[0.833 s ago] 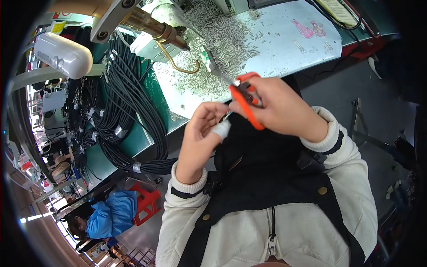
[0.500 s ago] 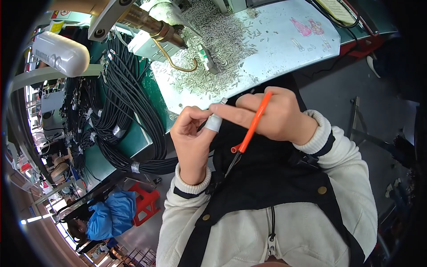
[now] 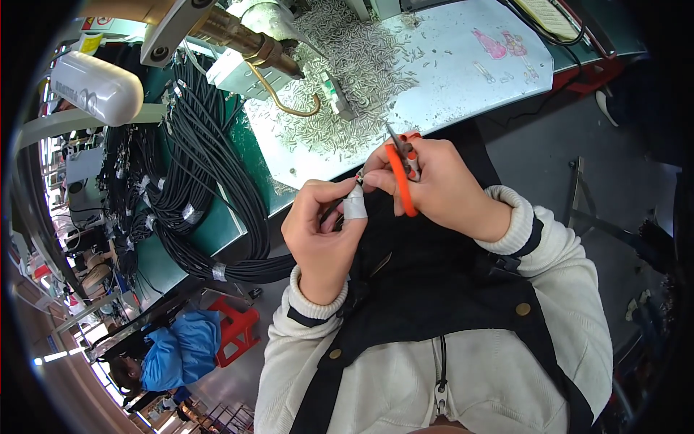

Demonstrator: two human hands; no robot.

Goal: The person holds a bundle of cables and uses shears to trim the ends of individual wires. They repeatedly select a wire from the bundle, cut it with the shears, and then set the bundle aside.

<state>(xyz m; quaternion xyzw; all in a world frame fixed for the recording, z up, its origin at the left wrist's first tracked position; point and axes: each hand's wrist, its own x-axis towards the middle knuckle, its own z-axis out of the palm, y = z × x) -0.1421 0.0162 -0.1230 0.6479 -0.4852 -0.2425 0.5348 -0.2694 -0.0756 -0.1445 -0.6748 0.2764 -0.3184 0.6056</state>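
My left hand (image 3: 322, 235) pinches a thin black cable (image 3: 331, 214) close to its end. White tape is wrapped round its thumb. A small metallic tip (image 3: 359, 176) shows at the cable end, between the fingertips of both hands. My right hand (image 3: 448, 184) is closed round an orange-handled tool (image 3: 399, 177) with a pointed metal end. The point aims away from me, toward the white board. Whether the tool is scissors or pliers I cannot tell. My right thumb and forefinger meet at the cable tip, and the fingers partly cover it.
Many small metal pieces (image 3: 354, 87) lie heaped on the white board (image 3: 463, 94), beneath a machine head (image 3: 264, 54). Bundles of black cable (image 3: 199, 148) lie on the green table at left. A person in blue (image 3: 184, 351) sits by a red stool (image 3: 237, 334).
My right hand has turned, so the tool's point has swung from toward my body to away from me. The right fingertips now pinch at the cable end. My left hand has shifted slightly right.
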